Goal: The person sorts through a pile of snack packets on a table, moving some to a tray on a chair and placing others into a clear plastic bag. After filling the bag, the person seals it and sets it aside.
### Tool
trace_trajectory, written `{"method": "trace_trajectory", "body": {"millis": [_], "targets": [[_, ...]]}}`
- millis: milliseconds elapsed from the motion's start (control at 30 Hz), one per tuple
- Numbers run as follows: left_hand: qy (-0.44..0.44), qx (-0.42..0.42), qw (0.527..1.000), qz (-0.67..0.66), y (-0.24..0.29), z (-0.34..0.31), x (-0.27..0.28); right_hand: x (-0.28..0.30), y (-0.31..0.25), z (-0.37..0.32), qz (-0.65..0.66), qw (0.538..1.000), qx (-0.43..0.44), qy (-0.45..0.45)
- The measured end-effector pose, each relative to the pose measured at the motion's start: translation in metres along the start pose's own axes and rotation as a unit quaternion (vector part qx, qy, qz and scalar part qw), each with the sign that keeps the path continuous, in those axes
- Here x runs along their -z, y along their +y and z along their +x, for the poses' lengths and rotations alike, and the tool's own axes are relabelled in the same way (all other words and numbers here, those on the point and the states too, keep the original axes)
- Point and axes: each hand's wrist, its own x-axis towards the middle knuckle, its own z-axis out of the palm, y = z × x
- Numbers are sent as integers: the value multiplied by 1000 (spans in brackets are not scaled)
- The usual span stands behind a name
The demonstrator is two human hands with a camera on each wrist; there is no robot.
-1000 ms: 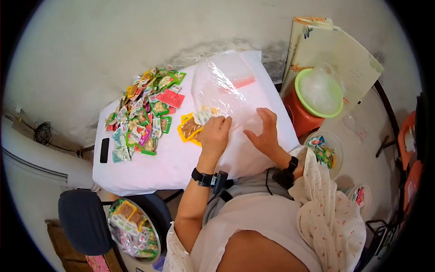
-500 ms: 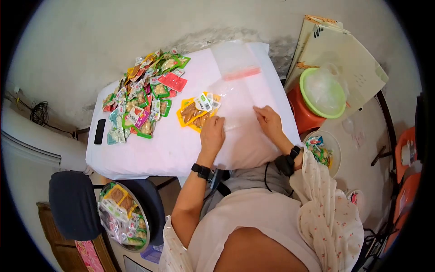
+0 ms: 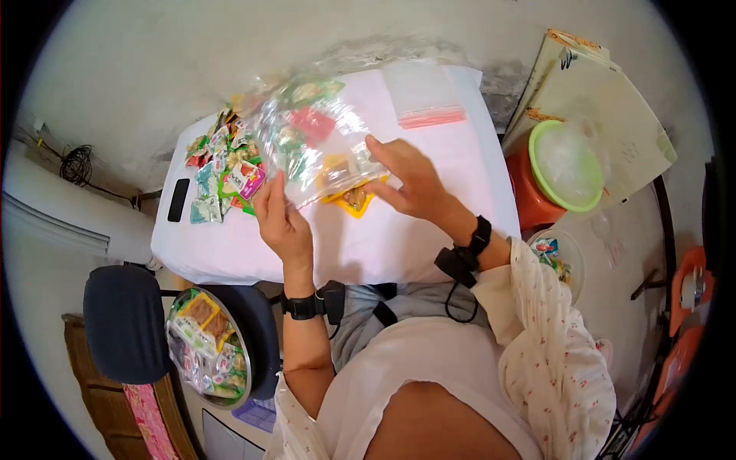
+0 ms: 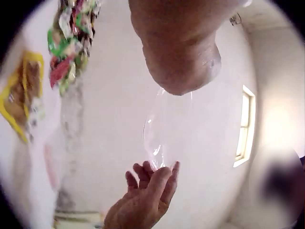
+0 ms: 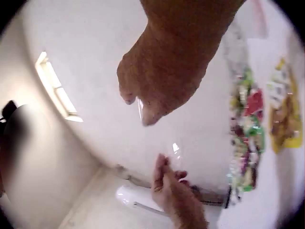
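While I hold a clear plastic bag [image 3: 349, 126] up over the counter [image 3: 330, 249], my left hand [image 3: 287, 222] grips its near edge at about 7 o'clock and my right hand [image 3: 415, 180] grips its side at about 4 o'clock. My left hand pinches the film between thumb and fingers, the fingertips pointing up toward 12. My right hand has its thumb set apart from the fingers, the bag's edge caught between them. The bag is raised and tilted, shiny and creased, and I can see snack packets through it; whether it is open at the mouth I cannot tell.

Just below the bag, toward its 5 o'clock, lie yellow-edged snack packets [image 3: 355, 201] with brown food showing. From my hands, a pile of snack packets [image 3: 222, 161] sits at 10 o'clock, partly behind the bag, and a black phone [image 3: 179, 201] rests at 9, beside the pile. At 1 o'clock lies a stack of clear bags [image 3: 423, 96] with red strips along the near edge.

Off the counter, a green basin [image 3: 567, 205] tops a red bucket [image 3: 526, 192] at 3 o'clock, and a round metal tray [image 3: 247, 368] of packets sits on a chair [image 3: 126, 326] at 7.
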Motion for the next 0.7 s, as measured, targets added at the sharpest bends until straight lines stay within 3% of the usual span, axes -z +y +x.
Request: {"method": "trace_trajectory", "body": {"millis": [67,100,133,167,200,267,433,500,533,667,700], "targets": [[-34,118,992,4,-33,-36,5,-30,30,-33,63,982,-152,-94],[-33,119,992,6,-43,-52,7,-37,40,-41,64,982,-151,-95],[-17,223,974,-29,-52,-67,11,-44,46,-47,-62,971,-80,-215],[0,323,944,-63,-57,-77,16,-51,53,-53,-186,927,-4,-325],[3,322,945,-61,-57,-82,21,-62,63,-59,-161,908,9,-388],[2,353,934,-49,-54,-90,23,-86,82,-72,-162,909,4,-384],[-40,337,938,-70,-39,-105,14,-118,129,-73,-226,908,-18,-351],[-67,293,948,-108,-29,-107,6,-121,143,-60,-303,901,-83,-298],[-89,329,931,-126,-20,-107,4,-117,145,-56,-305,899,-91,-301],[-146,295,940,-87,-14,-118,-6,-86,132,-21,-216,909,-127,-334],[-144,296,940,-90,-12,-120,-8,-82,130,-12,-227,885,-176,-367]]}}
